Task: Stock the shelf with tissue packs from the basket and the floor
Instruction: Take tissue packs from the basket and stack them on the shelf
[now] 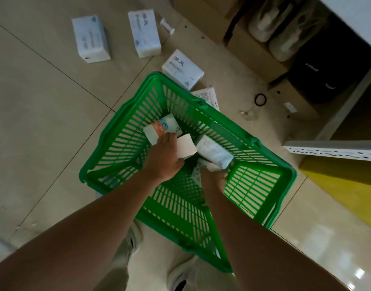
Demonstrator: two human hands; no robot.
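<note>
Both hands are down inside the green basket (262,202). The left hand (163,158) closes over a small pack (154,132); the right hand (215,177) grips another pack (214,151). At eleven to twelve o'clock, four boxed packs (90,39) lie on the floor (37,114). The shelf (336,153), at three o'clock, shows no packs placed: stocking appears barely begun.

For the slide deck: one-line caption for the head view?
Both hands reach into green basket for tissue packs.

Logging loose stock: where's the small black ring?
In the head view, the small black ring lies on the beige floor right of the green plastic basket, beside the cardboard boxes.
</note>
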